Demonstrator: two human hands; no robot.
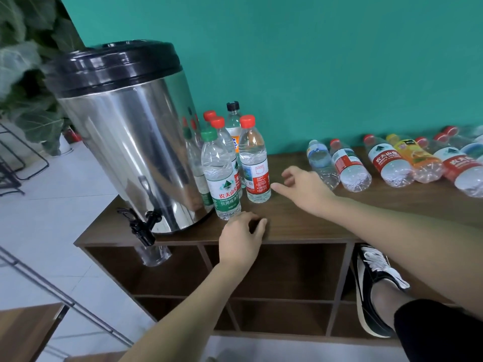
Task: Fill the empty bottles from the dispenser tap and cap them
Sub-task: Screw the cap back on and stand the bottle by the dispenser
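Note:
A steel dispenser (pixel 125 142) with a black lid stands at the left end of the wooden shelf top (pixel 300 226). Its black tap (pixel 141 227) juts over the front edge, with a clear plastic container (pixel 154 255) just below it. Several capped bottles stand beside the dispenser, among them a green-capped bottle (pixel 220 178) and a red-capped bottle (pixel 254 165). My left hand (pixel 243 237) rests on the shelf's front edge below the green-capped bottle, fingers loosely curled, holding nothing. My right hand (pixel 305 188) hovers just right of the red-capped bottle, fingers relaxed and empty. Several bottles (pixel 350 165) lie in a row at the right.
A teal wall backs the shelf. Open cubbies (pixel 274 270) sit under the top. My foot in a black and white shoe (pixel 376 278) is at the shelf's right side. Leafy plants (pixel 28 74) and a white tiled floor lie to the left.

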